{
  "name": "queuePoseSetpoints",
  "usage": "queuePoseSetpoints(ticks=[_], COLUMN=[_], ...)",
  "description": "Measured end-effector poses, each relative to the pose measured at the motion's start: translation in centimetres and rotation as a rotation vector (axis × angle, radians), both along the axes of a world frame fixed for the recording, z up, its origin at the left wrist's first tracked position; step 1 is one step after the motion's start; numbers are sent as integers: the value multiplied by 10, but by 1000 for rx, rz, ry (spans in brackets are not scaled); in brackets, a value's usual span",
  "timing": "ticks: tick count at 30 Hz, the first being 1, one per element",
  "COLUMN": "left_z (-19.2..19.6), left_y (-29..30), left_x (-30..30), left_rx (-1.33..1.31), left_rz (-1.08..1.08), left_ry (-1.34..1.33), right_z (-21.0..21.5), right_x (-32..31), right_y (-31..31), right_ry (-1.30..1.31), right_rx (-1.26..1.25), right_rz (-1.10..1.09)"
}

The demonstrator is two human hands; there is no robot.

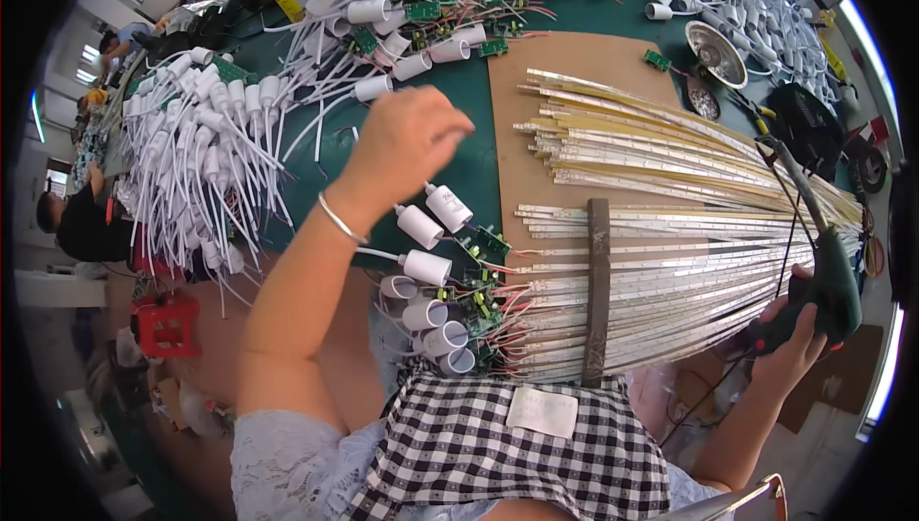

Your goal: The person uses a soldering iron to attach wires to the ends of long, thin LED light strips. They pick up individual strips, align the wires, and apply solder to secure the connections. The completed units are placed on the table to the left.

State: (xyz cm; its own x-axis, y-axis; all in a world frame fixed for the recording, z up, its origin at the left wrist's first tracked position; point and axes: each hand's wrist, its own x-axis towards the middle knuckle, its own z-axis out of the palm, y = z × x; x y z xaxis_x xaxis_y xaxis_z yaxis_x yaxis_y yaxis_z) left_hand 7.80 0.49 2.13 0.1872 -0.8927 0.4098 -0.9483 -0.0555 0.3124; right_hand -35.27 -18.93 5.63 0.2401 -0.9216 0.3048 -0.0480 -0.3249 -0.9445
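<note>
Meanwhile the left hand (pixel 407 143) is hovering over the green worktop (pixel 474 153), fingers curled loosely inward with their tips hidden behind the back of the hand, so I cannot tell whether it is pinching anything; it is reaching toward the heap of white lamp end caps (pixel 206 129) with their white leads, probably because that pile is lying closest on that side. The right hand (pixel 799 330) is closing fully around the green handle of a soldering iron (pixel 814 243), whose thin shaft is pointing up and away over the strips, seemingly kept clear of the work. Long pale LED strips (pixel 689 234) are fanning out across a brown board (pixel 555 119), and a dark bar (pixel 597 291) is lying across them, apparently pinning them in a row. At their near ends, small green circuit boards (pixel 483 277) with red wires are joining the strips to more white caps (pixel 426 267), just beside the board's edge.
</note>
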Motion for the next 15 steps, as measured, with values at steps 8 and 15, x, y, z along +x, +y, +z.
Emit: queuePoseSetpoints(ticks=[8,15], left_z=[-35,-49], left_y=[-10,-14], left_x=[52,67], left_rx=[54,9], left_rz=[21,5], left_ry=[-268,-200], right_z=[-23,-30], right_x=[-13,-17], right_y=[40,52], right_ry=[14,64], right_rx=[77,73], right_rz=[106,208])
